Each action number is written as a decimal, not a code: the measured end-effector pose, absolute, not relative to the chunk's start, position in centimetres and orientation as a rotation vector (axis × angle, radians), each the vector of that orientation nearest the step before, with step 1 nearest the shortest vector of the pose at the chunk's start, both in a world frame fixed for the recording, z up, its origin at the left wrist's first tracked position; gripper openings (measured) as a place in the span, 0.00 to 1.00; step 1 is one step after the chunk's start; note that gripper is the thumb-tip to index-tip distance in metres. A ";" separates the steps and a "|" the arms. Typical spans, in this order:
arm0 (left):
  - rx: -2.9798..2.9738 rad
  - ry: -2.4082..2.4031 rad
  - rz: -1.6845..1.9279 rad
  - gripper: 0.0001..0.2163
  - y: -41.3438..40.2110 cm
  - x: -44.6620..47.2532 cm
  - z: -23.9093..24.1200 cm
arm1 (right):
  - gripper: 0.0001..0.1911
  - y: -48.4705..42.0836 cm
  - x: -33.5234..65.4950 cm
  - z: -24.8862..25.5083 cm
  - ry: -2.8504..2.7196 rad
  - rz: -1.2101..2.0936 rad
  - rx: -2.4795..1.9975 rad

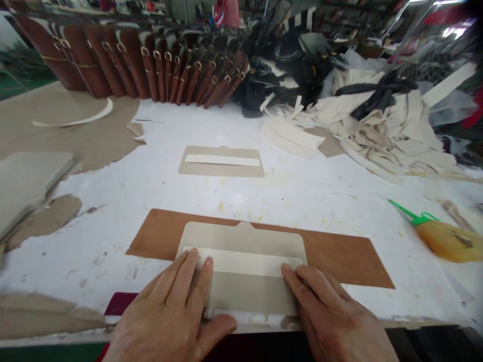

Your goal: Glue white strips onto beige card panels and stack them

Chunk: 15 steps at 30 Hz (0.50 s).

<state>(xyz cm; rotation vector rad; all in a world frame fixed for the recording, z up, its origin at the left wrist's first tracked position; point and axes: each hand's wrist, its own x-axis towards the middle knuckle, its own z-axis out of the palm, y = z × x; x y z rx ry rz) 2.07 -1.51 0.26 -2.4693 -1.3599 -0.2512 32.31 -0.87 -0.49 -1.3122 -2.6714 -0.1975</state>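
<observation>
The white tabletop [294, 196] is brightly, softly lit; the darker background [350, 25] is blurred, glare is seen at upper right, and the edges are stretched.

You can read no text, label, brand, number or sign in this view. On the amber, rounded bottle with a green nozzle [443, 242], at the right of the white-topped counter [226, 196], you see a dark mark, too blurred to identify as lettering. On the long off-white strip [245, 262] beneath your left hand's [166, 306] fingertips, a small dark dot forms no readable character.
</observation>
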 end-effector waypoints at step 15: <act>-2.486 -1.633 -0.620 0.16 -0.8 0.5 1.3 | 0.20 0.3 33.4 -1.1 -2.359 -0.132 -1.370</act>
